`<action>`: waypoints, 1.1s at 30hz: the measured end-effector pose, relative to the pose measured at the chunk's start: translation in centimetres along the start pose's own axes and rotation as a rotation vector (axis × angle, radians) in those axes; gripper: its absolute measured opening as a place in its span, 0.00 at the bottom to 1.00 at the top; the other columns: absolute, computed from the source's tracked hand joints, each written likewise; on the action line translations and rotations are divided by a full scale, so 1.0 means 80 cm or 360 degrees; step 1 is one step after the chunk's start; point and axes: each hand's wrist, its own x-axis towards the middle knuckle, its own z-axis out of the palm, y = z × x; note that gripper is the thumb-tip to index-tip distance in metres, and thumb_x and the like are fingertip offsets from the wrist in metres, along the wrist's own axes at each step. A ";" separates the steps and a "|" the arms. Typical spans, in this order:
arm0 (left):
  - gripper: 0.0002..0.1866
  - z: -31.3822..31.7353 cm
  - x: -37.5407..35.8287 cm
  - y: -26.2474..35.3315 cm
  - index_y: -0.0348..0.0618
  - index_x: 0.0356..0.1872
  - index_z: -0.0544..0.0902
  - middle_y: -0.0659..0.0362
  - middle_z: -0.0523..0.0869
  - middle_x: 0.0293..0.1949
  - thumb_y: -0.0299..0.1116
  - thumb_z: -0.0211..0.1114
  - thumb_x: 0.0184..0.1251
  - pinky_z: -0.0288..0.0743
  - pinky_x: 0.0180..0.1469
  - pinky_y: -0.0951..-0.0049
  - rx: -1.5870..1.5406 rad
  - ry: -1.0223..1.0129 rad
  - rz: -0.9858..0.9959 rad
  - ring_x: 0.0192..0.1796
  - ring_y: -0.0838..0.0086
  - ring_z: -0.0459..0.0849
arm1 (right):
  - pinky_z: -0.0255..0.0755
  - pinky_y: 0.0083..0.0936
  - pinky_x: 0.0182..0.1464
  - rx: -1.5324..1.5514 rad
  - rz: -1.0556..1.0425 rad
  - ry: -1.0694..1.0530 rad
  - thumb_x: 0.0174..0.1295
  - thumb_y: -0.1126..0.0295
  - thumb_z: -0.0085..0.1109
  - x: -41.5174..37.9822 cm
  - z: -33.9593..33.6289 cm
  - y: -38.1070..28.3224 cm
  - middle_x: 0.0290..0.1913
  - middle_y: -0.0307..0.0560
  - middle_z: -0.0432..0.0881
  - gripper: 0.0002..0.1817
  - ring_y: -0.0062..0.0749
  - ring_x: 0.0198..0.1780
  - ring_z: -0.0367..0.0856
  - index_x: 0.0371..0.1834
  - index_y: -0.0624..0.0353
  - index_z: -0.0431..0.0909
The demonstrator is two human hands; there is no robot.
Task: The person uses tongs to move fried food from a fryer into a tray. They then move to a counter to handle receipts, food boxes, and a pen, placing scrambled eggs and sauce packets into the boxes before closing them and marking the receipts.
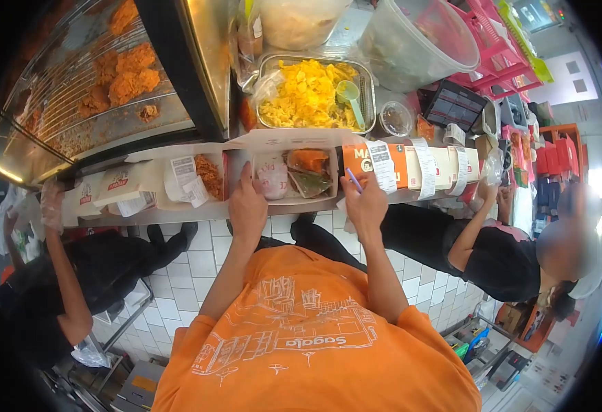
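My left hand (247,204) rests on the near edge of an open white meal box (328,197) on the counter. Inside the box lie a paper-wrapped item (272,176) and orange and green sachets (308,172). My right hand (365,200) holds a thin purple pen (353,180) just right of that box. It sits in front of an orange closed box (401,165) with a white receipt (382,166) stuck on it. My orange shirt (314,336) fills the bottom of the view.
Left of the open box stands another box with fried pieces (209,176) and a receipt. Behind them are a metal tray of yellow food (306,96) with a green scoop (349,93) and a fried chicken cabinet (119,75). Co-workers in black stand at left (74,275) and right (493,254).
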 end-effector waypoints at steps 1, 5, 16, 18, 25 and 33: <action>0.29 -0.003 -0.001 0.005 0.42 0.69 0.68 0.37 0.81 0.52 0.24 0.61 0.65 0.72 0.56 0.50 0.0024 0.0166 0.0053 0.53 0.43 0.80 | 0.74 0.42 0.34 0.0159 0.0054 0.0040 0.59 0.58 0.68 0.004 -0.023 -0.018 0.26 0.47 0.82 0.13 0.50 0.29 0.83 0.40 0.53 0.80; 0.30 -0.044 0.048 0.051 0.40 0.67 0.69 0.40 0.81 0.52 0.26 0.65 0.63 0.70 0.57 0.52 -0.0016 0.0420 0.0167 0.52 0.46 0.80 | 0.73 0.44 0.39 0.0313 -0.0389 0.0355 0.65 0.63 0.65 0.049 -0.062 -0.062 0.35 0.53 0.81 0.13 0.55 0.38 0.81 0.46 0.57 0.80; 0.24 -0.025 -0.005 0.003 0.32 0.58 0.77 0.45 0.86 0.51 0.18 0.62 0.57 0.71 0.49 0.64 0.0005 0.0329 0.0413 0.52 0.58 0.86 | 0.75 0.44 0.37 0.0467 -0.0318 0.0144 0.66 0.75 0.54 -0.039 0.011 -0.032 0.37 0.55 0.86 0.19 0.59 0.36 0.84 0.61 0.55 0.72; 0.25 -0.045 0.005 0.022 0.31 0.59 0.76 0.45 0.84 0.54 0.17 0.61 0.57 0.71 0.48 0.64 0.0119 0.0252 0.0502 0.54 0.59 0.86 | 0.74 0.45 0.35 0.0427 -0.0271 0.0060 0.67 0.75 0.53 -0.033 -0.008 -0.053 0.35 0.57 0.85 0.16 0.62 0.34 0.83 0.58 0.57 0.71; 0.26 -0.031 -0.050 -0.018 0.28 0.63 0.71 0.41 0.80 0.61 0.14 0.56 0.60 0.75 0.47 0.57 -0.0043 0.0098 0.0520 0.57 0.53 0.84 | 0.77 0.46 0.39 0.0664 -0.0119 0.0003 0.64 0.71 0.59 -0.080 0.037 -0.025 0.54 0.59 0.84 0.14 0.62 0.41 0.84 0.47 0.58 0.64; 0.32 -0.015 -0.026 -0.045 0.37 0.72 0.63 0.36 0.79 0.59 0.18 0.54 0.64 0.73 0.59 0.53 -0.0592 -0.0420 0.0461 0.55 0.40 0.81 | 0.75 0.49 0.45 0.0770 -0.0156 -0.0498 0.66 0.67 0.58 -0.069 0.044 0.007 0.49 0.60 0.84 0.32 0.66 0.47 0.81 0.72 0.58 0.59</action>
